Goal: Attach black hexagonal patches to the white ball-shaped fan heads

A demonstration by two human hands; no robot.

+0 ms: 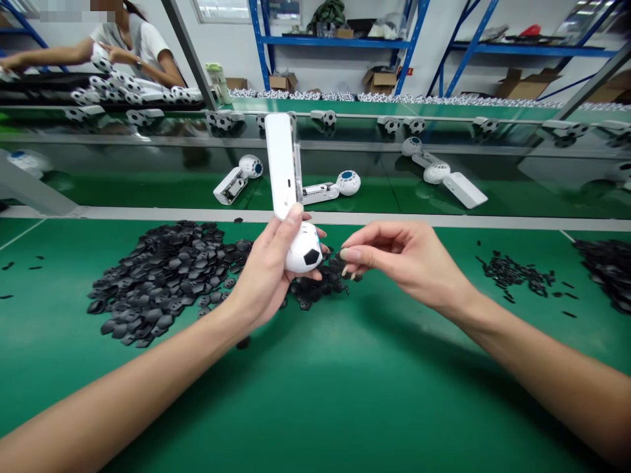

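My left hand (263,272) is closed around a white plastic device (284,167) with a long flat body and a round, ball-like head. The body points upward, and one black pentagon shows on the head, which sits over my fingers. Just to the right, my right hand (409,263) is held in a pinch, apart from the device; what its fingertips hold, if anything, I cannot make out. Beneath and beside my left hand spreads a pile of black pentagon pieces (162,282) on the green table (345,394).
Small black strips (522,276) lie at the right, beside another black pile (608,269). Behind the table's pale edge is a green conveyor belt (187,190) carrying similar white devices (463,189). Football-patterned units line a ledge. A person (142,49) works at the back left.
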